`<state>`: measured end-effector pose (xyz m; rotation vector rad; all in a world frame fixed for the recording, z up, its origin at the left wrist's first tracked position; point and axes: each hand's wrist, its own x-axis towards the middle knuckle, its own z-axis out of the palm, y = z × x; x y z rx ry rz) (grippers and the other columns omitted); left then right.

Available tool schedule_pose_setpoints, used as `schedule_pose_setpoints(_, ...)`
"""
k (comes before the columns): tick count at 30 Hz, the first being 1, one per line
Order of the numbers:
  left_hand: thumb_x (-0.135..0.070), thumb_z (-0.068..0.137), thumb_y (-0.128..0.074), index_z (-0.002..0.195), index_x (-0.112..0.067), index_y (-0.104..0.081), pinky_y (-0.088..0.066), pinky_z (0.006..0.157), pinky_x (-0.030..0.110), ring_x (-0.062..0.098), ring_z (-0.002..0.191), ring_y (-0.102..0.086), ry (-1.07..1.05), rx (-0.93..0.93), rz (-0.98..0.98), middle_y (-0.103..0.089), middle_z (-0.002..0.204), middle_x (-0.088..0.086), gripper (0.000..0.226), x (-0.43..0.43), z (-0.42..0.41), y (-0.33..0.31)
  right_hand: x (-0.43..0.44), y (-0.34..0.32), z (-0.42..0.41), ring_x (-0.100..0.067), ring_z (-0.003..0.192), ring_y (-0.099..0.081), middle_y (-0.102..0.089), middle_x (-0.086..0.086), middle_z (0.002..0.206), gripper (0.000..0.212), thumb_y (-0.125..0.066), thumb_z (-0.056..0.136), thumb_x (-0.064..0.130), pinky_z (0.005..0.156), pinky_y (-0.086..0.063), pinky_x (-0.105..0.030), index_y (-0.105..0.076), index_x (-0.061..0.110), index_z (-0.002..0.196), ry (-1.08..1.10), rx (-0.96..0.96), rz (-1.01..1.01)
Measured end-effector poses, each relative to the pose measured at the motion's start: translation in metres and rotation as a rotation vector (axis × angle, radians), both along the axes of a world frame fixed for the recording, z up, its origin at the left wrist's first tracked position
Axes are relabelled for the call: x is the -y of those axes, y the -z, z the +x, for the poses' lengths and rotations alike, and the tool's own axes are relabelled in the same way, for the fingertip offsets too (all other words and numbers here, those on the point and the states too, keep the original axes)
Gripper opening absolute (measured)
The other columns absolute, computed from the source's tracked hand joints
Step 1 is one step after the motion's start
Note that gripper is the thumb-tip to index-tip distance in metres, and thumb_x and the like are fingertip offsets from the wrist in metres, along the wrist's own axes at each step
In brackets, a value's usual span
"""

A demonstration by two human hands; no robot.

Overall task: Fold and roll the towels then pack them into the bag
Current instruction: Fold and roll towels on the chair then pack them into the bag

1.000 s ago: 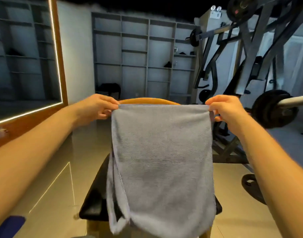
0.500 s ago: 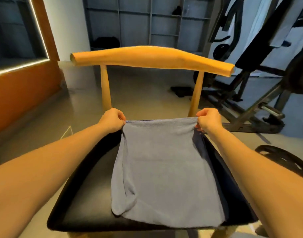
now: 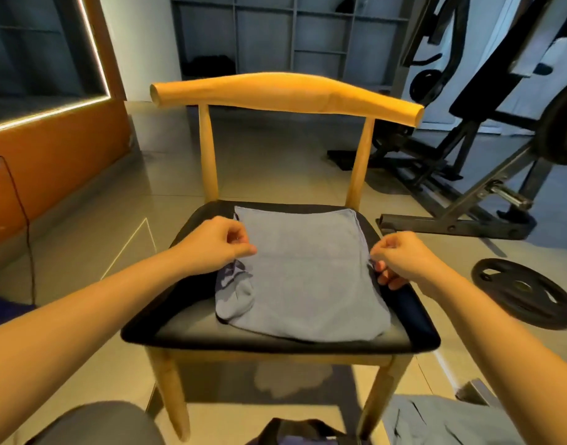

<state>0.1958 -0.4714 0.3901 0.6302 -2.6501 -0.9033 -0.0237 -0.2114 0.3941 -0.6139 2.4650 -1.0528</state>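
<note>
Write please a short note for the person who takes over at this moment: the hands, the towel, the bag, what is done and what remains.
Left hand: fingers curled, pinching the towel at its left edge.
Right hand: fingers curled at the towel's right edge, seemingly pinching it.
Towel: spread flat on the black chair seat, with its near-left corner bunched.
Bag: dark, on the floor in front of the chair, only partly in view. A grey cloth lies to its right, perhaps another towel.
Done: towel laid out.
Left: fold it, roll it, pack it into the bag.
</note>
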Motion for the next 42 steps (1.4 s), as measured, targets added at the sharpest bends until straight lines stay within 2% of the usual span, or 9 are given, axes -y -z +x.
schedule_pose_setpoints(8,-0.047,0.084,-0.077,0.080,-0.021,-0.064,-0.050,0.059,0.021,0.006,0.059,-0.058,-0.050,0.024,-0.056,-0.065,0.069,0.000,0.029,-0.059,0.070,0.021,-0.054,0.021,0.059,-0.012,0.036,-0.050,-0.067,-0.009,0.057,0.029,-0.059,0.101,0.028,0.040,-0.040,-0.021,-0.065,0.002,0.090,-0.026,0.054,0.149)
schedule_pose_setpoints(12,-0.051,0.084,-0.075,0.081,-0.028,-0.059,-0.050,0.062,0.021,0.008,0.068,-0.058,-0.105,0.094,-0.363,-0.059,0.079,-0.009,0.028,-0.076,0.071,0.039,-0.067,0.028,0.077,-0.015,0.037,-0.047,-0.069,-0.016,0.062,0.030,-0.061,0.100,0.022,0.040,-0.041,-0.021,-0.061,-0.007,0.107,-0.048,0.185,0.064)
schedule_pose_setpoints(16,-0.033,0.092,-0.067,0.077,-0.026,-0.053,-0.030,0.056,0.014,0.006,0.065,-0.050,-0.226,-0.023,-0.494,-0.051,0.077,-0.010,0.022,-0.079,0.068,0.048,-0.068,0.028,0.085,-0.017,0.041,-0.056,-0.075,-0.020,0.073,0.024,-0.060,0.101,0.021,0.043,-0.049,-0.021,-0.063,-0.002,0.106,0.010,0.257,-0.058)
schedule_pose_setpoints(20,-0.028,0.091,-0.067,0.107,-0.023,-0.049,-0.043,0.055,0.021,0.009,0.065,-0.053,-0.153,-0.044,-0.677,-0.058,0.081,-0.006,0.025,-0.080,0.068,0.047,-0.067,0.032,0.085,-0.021,0.046,-0.061,-0.075,-0.019,0.074,0.019,-0.061,0.101,0.018,0.050,-0.058,-0.028,-0.065,-0.001,0.102,0.057,0.272,-0.110)
schedule_pose_setpoints(26,-0.019,0.079,-0.082,0.087,-0.012,-0.066,-0.044,0.048,0.027,0.018,0.060,-0.052,-0.034,0.008,-0.951,-0.061,0.077,0.006,0.020,-0.077,0.069,0.060,-0.061,0.040,0.086,-0.016,0.047,-0.056,-0.071,-0.011,0.066,0.018,-0.063,0.099,0.016,0.047,-0.050,-0.026,-0.070,0.000,0.102,0.108,0.365,-0.220)
schedule_pose_setpoints(31,-0.029,0.092,-0.066,0.081,-0.020,-0.070,-0.050,0.067,0.027,0.011,0.076,-0.055,-0.331,-0.139,-0.649,-0.064,0.081,-0.004,0.015,-0.080,0.071,0.050,-0.065,0.033,0.083,-0.018,0.051,-0.057,-0.069,-0.014,0.079,0.020,-0.061,0.099,0.015,0.043,-0.049,-0.023,-0.065,-0.001,0.109,0.121,0.350,-0.222)
schedule_pose_setpoints(34,-0.021,0.093,-0.065,0.079,-0.010,-0.076,-0.050,0.064,0.027,0.016,0.072,-0.060,-0.535,-0.257,-0.091,-0.068,0.079,0.004,0.021,-0.082,0.074,0.036,-0.067,0.028,0.083,-0.025,0.065,-0.072,-0.071,-0.017,0.098,0.013,-0.061,0.100,0.014,0.050,-0.059,-0.029,-0.064,0.004,0.107,0.124,0.378,-0.311)
schedule_pose_setpoints(37,-0.011,0.087,-0.062,0.087,0.003,-0.070,-0.045,0.061,0.030,0.024,0.068,-0.052,-0.679,-0.327,0.492,-0.059,0.075,0.013,0.017,-0.082,0.082,0.023,-0.067,0.031,0.082,-0.030,0.075,-0.077,-0.073,-0.018,0.098,0.010,-0.066,0.096,0.009,0.060,-0.063,-0.033,-0.067,0.003,0.104,0.150,0.414,-0.458)
schedule_pose_setpoints(42,-0.007,0.087,-0.064,0.089,0.001,-0.065,-0.039,0.061,0.029,0.021,0.071,-0.046,-0.717,-0.144,0.563,-0.053,0.081,0.014,0.009,-0.079,0.097,0.023,-0.067,0.034,0.079,-0.020,0.063,-0.069,-0.072,-0.019,0.100,0.016,-0.074,0.089,0.006,0.054,-0.058,-0.027,-0.070,0.004,0.103,0.220,0.517,-0.570)
